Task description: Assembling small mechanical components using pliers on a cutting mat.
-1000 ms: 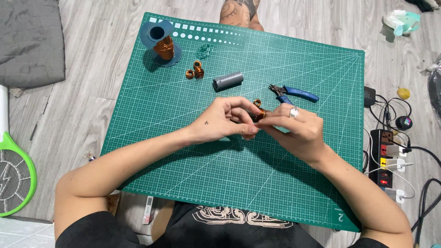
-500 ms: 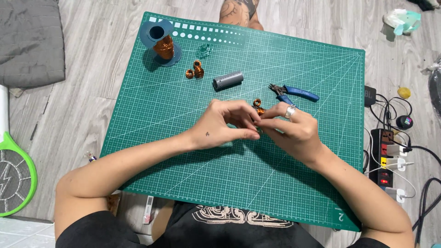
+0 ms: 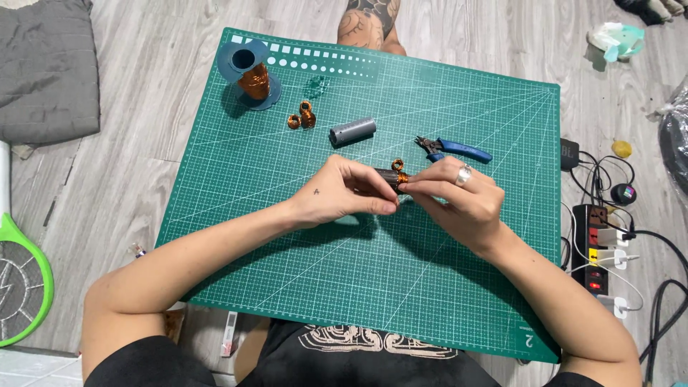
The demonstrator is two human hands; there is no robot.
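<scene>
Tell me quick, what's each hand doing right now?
Left hand: closed on the dark cylinder.
Right hand: fingers pinched on the copper wire coil at the cylinder's end.

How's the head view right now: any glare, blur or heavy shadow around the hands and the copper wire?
Head view: sharp, with even, soft light; no blur on the left hand or right hand; soft shadow falls under both hands on the green gridded cutting mat; small highlights glint on the coiled copper wire around the dark cylinder, no washout; slight wide-angle bowing at the mat's edges.
</scene>
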